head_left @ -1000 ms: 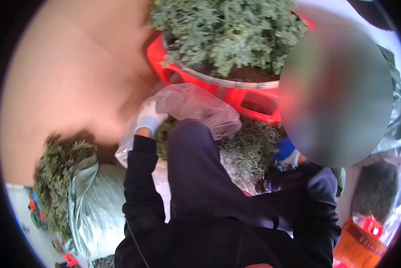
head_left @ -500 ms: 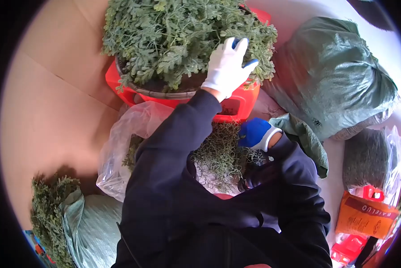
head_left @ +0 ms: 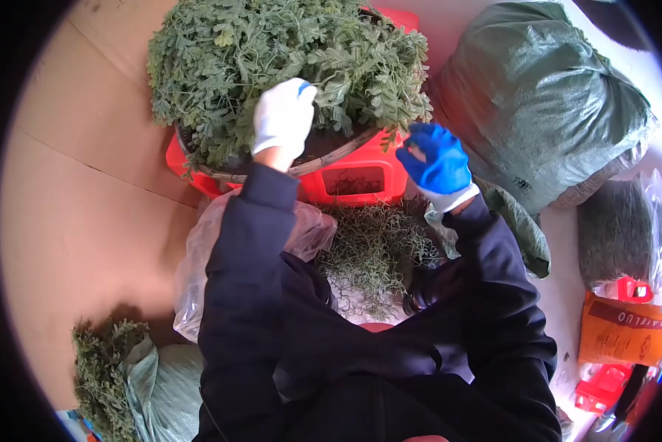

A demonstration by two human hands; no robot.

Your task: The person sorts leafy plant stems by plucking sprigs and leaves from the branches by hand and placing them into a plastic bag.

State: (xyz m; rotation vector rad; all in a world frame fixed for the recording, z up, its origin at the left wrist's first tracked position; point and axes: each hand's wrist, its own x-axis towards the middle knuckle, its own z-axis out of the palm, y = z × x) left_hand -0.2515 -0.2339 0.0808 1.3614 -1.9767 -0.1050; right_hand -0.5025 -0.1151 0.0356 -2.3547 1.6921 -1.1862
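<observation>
A heap of green leafy sprigs (head_left: 265, 66) fills a round woven basket (head_left: 338, 152), which rests on a red plastic stool (head_left: 390, 173). At the front of the heap is my left hand (head_left: 284, 118), in a white glove with a blue palm. Its fingers are curled closed at a leafy sprig, with the fingertips partly hidden. To the right of the basket rim is my right hand (head_left: 438, 162), its blue palm side showing. Those fingers are half bent, with a gap to the thumb and nothing visible between them. Below, thin bare stems (head_left: 375, 243) lie piled between my legs.
A large green woven sack (head_left: 545, 110) stands at the right. Near my left arm lies a clear plastic bag (head_left: 206, 258). Lower left, another sack (head_left: 165, 390) has foliage (head_left: 106, 368) spilling out. An orange bag (head_left: 626, 328) and a dark bundle (head_left: 615, 236) sit far right.
My left hand has moved left along the heap and its fingers have curled closed. My right hand has risen from the stem pile to beside the basket rim. The view has shifted slightly.
</observation>
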